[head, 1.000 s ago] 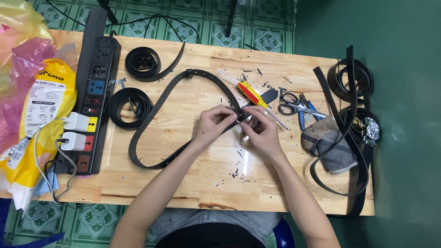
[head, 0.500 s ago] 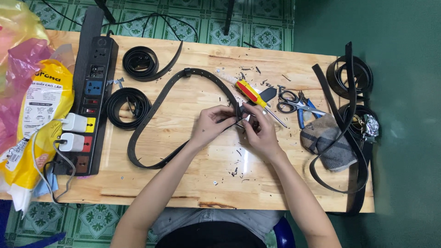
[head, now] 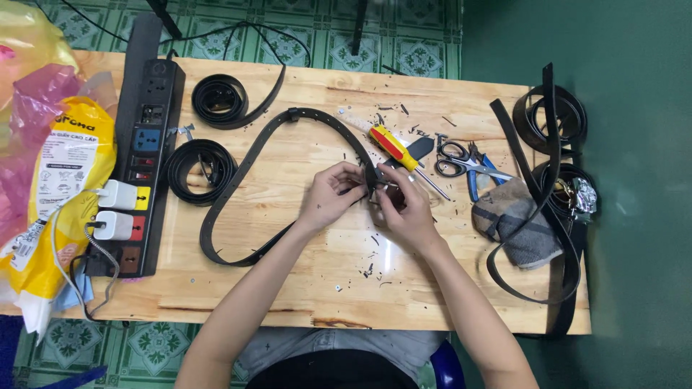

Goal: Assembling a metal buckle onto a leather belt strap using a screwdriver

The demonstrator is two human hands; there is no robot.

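A long black belt (head: 249,162) loops across the wooden table (head: 303,295), both of its ends meeting at my hands in the middle. My left hand (head: 333,196) pinches the belt end from the left. My right hand (head: 404,205) grips the buckle end against it. The buckle itself is mostly hidden by my fingers. A red and yellow screwdriver (head: 398,149) lies just beyond my right hand.
Two coiled black belts (head: 216,97) (head: 196,167) lie at the left by a black power strip (head: 140,155) with white chargers. Scissors (head: 455,157), blue pliers (head: 481,176), a grey cloth (head: 515,220) and more belts (head: 551,122) sit right. Yellow plastic bags (head: 50,180) hang at the left edge.
My hands have stayed together on the belt ends with only small finger movements. The belt loop has barely shifted.
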